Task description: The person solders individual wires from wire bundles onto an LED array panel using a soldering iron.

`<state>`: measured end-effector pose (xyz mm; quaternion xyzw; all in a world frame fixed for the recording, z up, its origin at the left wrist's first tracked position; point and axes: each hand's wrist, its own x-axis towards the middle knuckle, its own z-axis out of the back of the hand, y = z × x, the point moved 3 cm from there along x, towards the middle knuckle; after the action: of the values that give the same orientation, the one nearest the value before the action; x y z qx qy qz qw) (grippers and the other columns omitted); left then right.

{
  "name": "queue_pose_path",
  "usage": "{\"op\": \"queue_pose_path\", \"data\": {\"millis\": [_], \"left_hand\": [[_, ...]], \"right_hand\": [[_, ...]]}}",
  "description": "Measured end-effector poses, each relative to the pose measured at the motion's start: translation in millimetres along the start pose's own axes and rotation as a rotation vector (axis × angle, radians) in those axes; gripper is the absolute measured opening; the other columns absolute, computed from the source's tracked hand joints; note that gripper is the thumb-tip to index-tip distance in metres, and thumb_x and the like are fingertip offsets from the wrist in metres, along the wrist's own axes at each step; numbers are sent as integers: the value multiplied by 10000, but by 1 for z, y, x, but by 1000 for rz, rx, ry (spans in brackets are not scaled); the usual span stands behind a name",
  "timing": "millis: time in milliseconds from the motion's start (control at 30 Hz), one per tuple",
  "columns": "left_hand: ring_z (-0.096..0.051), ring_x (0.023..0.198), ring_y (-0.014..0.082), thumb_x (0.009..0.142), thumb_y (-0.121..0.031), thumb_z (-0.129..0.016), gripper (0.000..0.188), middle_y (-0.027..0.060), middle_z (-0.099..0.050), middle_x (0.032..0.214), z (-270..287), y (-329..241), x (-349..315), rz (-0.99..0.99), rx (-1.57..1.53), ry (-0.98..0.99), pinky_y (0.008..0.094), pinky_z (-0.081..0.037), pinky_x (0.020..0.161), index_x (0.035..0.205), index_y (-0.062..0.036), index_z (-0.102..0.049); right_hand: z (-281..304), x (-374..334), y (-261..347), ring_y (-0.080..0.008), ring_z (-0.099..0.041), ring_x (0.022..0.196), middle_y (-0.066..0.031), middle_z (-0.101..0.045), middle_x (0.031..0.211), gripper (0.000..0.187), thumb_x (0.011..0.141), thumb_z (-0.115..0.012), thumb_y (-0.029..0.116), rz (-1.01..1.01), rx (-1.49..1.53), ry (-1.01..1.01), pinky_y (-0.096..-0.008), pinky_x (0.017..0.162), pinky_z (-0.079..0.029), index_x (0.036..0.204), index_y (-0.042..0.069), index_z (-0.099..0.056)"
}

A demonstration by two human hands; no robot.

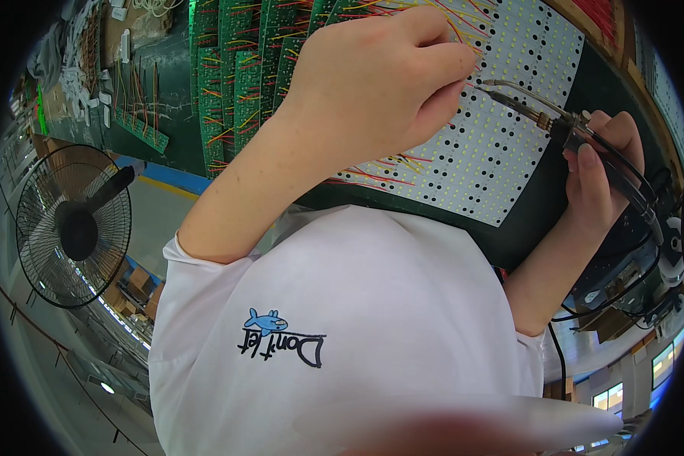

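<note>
My right hand (604, 163) is wrapped round a soldering iron (536, 114) with a thin solder feed tube beside its tip. The tip points left, down to a white LED panel (494, 175) dotted with small yellowish LEDs and black round spots. My left hand (387, 83) is closed in a pinch above the panel, fingertips just left of the iron's tip. Thin red and yellow wires (457, 29) come out by those fingertips, and I take one to be in the pinch, though the fingers partly hide it. More red wires (380, 178) lie across the panel's near left edge.
Green circuit boards (243, 91) with red and yellow wires stand in rows to the left. A separate wired board (142, 131) lies further left on the dark green table (178, 99), near white connectors (125, 45). A black fan (76, 228) stands lower left; black cables (623, 304) hang at the right.
</note>
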<state>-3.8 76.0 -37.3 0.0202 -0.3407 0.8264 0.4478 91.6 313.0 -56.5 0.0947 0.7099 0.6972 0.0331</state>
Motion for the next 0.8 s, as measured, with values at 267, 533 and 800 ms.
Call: {"op": "queue_pose_path", "data": {"millis": [267, 533, 800], "left_hand": [[-645, 726, 227, 826, -136, -695, 93, 52, -602, 920, 1, -3, 2, 81, 6, 104, 344, -513, 603, 899, -91, -659], [-662, 765, 205, 794, -178, -744, 84, -4, -632, 874, 6, -4, -6, 106, 97, 60, 363, -536, 618, 860, -142, -707], [-649, 859, 263, 810, -132, -780, 122, 82, -664, 902, 77, 11, -46, 293, 307, -110, 363, -504, 756, 862, -49, -707]], "right_hand": [[7, 4, -4, -116, -490, 665, -80, -543, 757, 264, 843, -722, 143, 43, 114, 33, -222, 564, -357, 833, 25, -486], [12, 5, -6, -137, -534, 713, -106, -568, 815, 181, 845, -645, 79, -2, 294, -51, -208, 640, -445, 865, 24, -474], [30, -2, -16, -156, -606, 819, -122, -603, 932, 104, 865, -595, 1, -42, 470, -165, -234, 683, -513, 923, -9, -510]]}}
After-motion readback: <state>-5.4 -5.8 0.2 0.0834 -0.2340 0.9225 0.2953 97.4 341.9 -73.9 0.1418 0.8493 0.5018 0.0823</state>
